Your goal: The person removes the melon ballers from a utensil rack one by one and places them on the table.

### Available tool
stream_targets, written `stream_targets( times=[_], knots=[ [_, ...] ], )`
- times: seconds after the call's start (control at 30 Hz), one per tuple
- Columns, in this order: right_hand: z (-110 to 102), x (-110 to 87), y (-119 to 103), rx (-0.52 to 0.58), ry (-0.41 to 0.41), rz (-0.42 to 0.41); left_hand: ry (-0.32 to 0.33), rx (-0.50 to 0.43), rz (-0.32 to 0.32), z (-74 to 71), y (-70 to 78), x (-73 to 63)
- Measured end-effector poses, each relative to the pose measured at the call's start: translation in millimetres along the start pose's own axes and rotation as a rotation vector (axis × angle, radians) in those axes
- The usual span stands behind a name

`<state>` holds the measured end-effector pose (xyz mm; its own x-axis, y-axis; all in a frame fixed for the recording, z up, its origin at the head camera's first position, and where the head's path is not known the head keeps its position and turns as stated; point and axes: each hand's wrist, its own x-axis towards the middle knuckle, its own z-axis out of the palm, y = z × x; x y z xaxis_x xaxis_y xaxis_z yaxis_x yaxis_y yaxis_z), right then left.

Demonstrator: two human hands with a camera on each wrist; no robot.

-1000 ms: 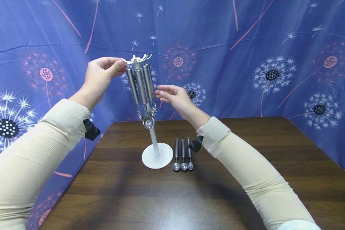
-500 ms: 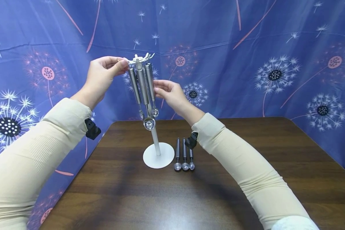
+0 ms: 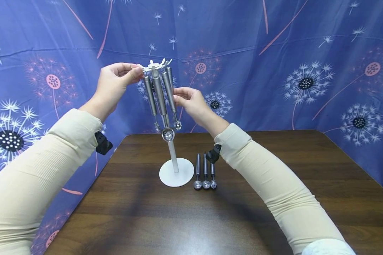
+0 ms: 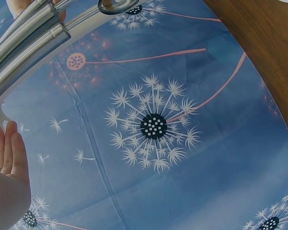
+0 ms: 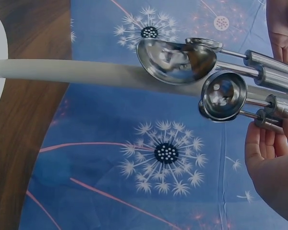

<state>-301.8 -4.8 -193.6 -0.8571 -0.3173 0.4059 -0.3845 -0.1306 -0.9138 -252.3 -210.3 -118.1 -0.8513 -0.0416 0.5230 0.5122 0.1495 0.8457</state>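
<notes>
A white stand (image 3: 173,157) with hooked arms at its top holds several hanging metal scoops (image 3: 159,95), bowls downward. My left hand (image 3: 111,85) pinches the tip of one hook arm between thumb and fingers. On the right side of the hanging group, my right hand (image 3: 193,104) pinches the handle of a rear scoop (image 5: 265,121), as the right wrist view shows. That scoop's bowl is mostly hidden behind a nearer bowl (image 5: 225,96). In the left wrist view, scoop handles (image 4: 26,55) cross the upper left corner.
Three more scoops (image 3: 205,170) lie side by side on the brown wooden table (image 3: 146,219), just right of the stand's round white base (image 3: 176,179). A blue dandelion-print cloth (image 3: 236,53) hangs behind the table.
My right hand has moved in to the hanging scoops and taken hold of a rear handle. The scoops on that side have shifted slightly right. My left hand keeps its hold on the hook arm.
</notes>
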Motion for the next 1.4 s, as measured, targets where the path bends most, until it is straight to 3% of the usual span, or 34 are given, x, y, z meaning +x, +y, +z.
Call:
stream_targets(
  times=[0.4,0.67,0.87,1.4],
  knots=[
    [-9.0,-1.2,-4.7,-0.039,0.043,0.027,0.007,0.038,0.01,0.6,0.9,-0.1],
    [-13.7,-4.2,-7.3,-0.036,0.087,0.023,0.014,0.163,-0.013,-1.4,4.7,-0.7],
    [-18.5,-5.0,-8.7,-0.017,0.117,0.031,0.014,0.206,0.007,-2.3,5.4,-2.7],
    [-25.0,-16.8,11.9,-0.049,0.129,0.117,0.001,0.281,0.043,-4.2,11.2,-9.7]
  ],
)
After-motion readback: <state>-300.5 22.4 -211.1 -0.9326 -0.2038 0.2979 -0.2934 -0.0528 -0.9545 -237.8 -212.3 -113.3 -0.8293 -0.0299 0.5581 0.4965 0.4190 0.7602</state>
